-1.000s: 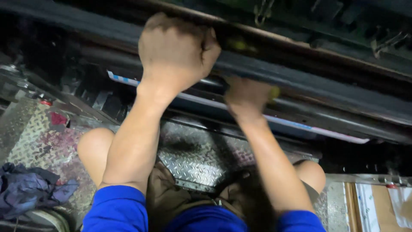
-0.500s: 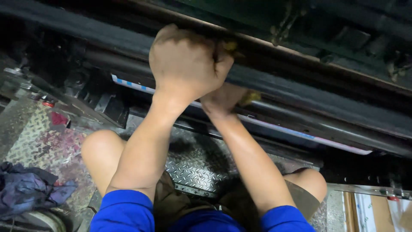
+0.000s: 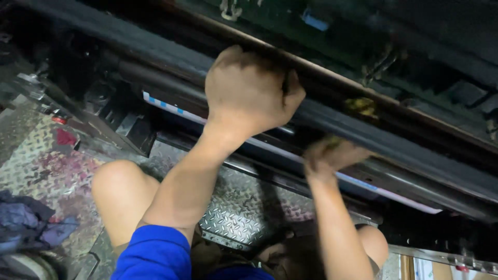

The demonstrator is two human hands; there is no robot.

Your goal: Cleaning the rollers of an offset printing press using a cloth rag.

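My left hand point(image 3: 249, 91) is a closed fist gripping the upper edge of a long dark roller bar point(image 3: 404, 145) that runs diagonally across the machine. Lower and to the right, my right hand point(image 3: 332, 155) is blurred with motion and pressed against the underside of the same bar. A yellowish pad point(image 3: 332, 141) shows at its fingertips. A small yellowish smear point(image 3: 361, 106) sits on the brown edge above the bar, to the right of my left hand.
A white strip with blue marks point(image 3: 166, 103) runs under the bar. The diamond-plate metal floor point(image 3: 233, 218), stained red at the left, lies under my bare knees point(image 3: 119, 192). A dark blue rag point(image 3: 26, 223) is bunched at the lower left.
My right hand slid left until it was under my left hand, then swept back right along the bar. My left hand kept its grip while the view shifted.
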